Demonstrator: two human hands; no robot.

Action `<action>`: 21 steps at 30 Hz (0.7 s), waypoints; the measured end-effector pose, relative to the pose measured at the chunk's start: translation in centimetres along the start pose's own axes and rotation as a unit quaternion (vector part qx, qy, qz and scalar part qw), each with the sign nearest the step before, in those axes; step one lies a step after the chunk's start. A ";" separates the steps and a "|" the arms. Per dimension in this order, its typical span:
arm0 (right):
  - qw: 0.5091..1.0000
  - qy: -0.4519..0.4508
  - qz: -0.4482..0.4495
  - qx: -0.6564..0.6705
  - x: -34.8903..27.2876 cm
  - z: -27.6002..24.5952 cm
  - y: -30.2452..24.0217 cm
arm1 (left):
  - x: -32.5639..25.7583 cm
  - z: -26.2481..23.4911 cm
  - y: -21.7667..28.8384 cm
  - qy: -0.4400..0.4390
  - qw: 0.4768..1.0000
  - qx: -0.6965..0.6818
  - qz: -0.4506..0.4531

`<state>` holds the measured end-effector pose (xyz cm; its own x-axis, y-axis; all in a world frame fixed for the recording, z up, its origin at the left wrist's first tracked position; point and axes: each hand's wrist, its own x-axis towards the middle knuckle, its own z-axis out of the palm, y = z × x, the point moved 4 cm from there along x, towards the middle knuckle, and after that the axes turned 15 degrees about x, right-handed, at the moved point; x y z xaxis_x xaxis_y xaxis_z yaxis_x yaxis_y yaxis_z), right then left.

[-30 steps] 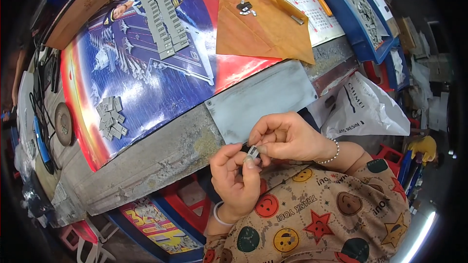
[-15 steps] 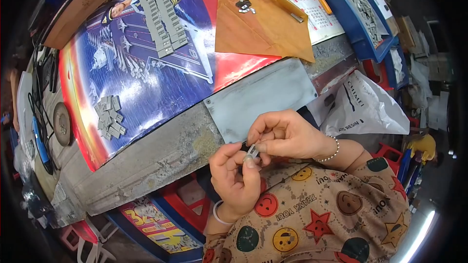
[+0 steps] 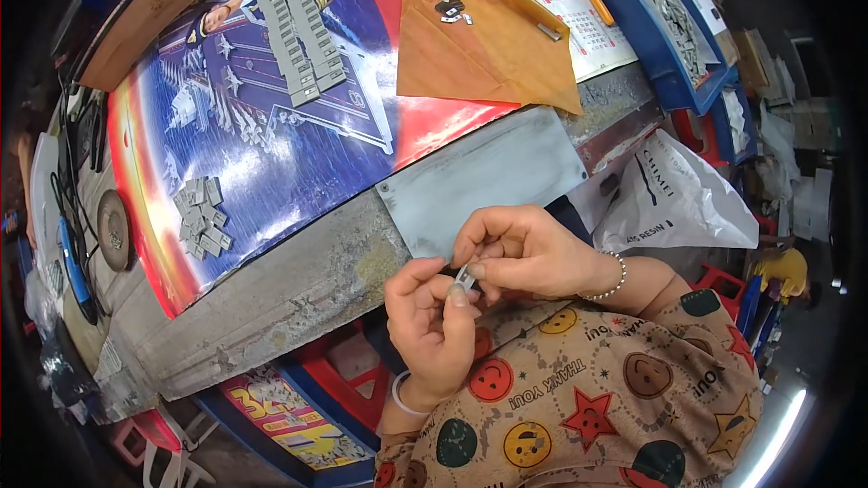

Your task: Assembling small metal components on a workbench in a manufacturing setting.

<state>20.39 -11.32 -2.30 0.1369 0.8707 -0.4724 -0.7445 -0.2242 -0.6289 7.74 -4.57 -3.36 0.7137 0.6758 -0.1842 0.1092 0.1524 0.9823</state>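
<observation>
My left hand (image 3: 432,321) and my right hand (image 3: 522,251) meet just below the near edge of the workbench (image 3: 298,294). Both pinch one small grey metal part (image 3: 465,276) between thumbs and fingertips. Most of the part is hidden by my fingers. A pile of similar small grey pieces (image 3: 202,217) lies on the blue poster to the left. Long rows of grey pieces (image 3: 294,23) lie farther back on the poster.
A grey metal plate (image 3: 484,176) lies on the bench right above my hands. An orange paper sheet (image 3: 484,41) behind it carries a few small dark parts (image 3: 452,9). A white plastic bag (image 3: 674,194) hangs at the right. Cables and a round disc (image 3: 113,230) sit at the left.
</observation>
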 end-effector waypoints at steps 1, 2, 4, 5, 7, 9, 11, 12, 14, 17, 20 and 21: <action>1.000 -0.003 0.008 -0.006 -0.1 0.0 0.0 | 0.0 -0.1 -0.2 0.000 1.000 0.000 0.000; 1.000 -0.003 0.008 -0.006 0.0 0.1 0.1 | -0.1 -0.1 -0.4 -0.006 1.000 0.020 0.008; 0.996 0.014 -0.044 -0.073 0.1 0.2 0.1 | -0.1 0.0 -0.4 -0.012 0.999 0.040 0.016; 0.996 0.014 -0.044 -0.073 0.1 0.2 0.1 | -0.1 0.0 -0.4 -0.002 1.000 0.029 0.008; 1.000 0.013 0.006 -0.024 0.2 0.2 0.3 | 0.0 -0.2 -0.1 0.006 1.000 0.019 0.000; 1.000 -0.006 0.025 -0.014 0.0 0.2 -0.4 | 0.0 -0.3 0.1 -0.018 0.997 -0.018 -0.068; 0.999 -0.025 0.044 -0.003 -0.2 0.2 -0.3 | 0.2 -0.6 0.3 -0.028 0.995 -0.038 -0.083; 0.999 -0.027 0.039 0.002 -0.3 0.1 -0.2 | 0.2 -0.5 0.2 -0.039 0.993 -0.058 -0.099; 0.999 -0.029 0.035 0.008 -0.4 0.0 -0.1 | 0.0 -0.5 0.3 -0.037 0.994 -0.041 -0.091; 0.999 -0.013 0.034 0.003 -0.4 -0.2 0.2 | -0.2 -0.1 0.1 -0.031 0.998 0.002 -0.061; 0.999 -0.012 0.020 0.030 -0.5 -0.6 0.7 | -0.5 -0.1 0.0 -0.033 0.998 0.060 -0.016; 0.999 -0.012 0.020 0.032 -0.5 -0.7 0.8 | -0.5 -0.1 0.0 -0.037 0.995 0.090 0.005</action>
<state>20.19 -12.20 -2.95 0.0914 0.8724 -0.4802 -0.7893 -0.2306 -0.5691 7.31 -4.89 -3.29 0.7636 0.6209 -0.1771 0.2192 0.0087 0.9756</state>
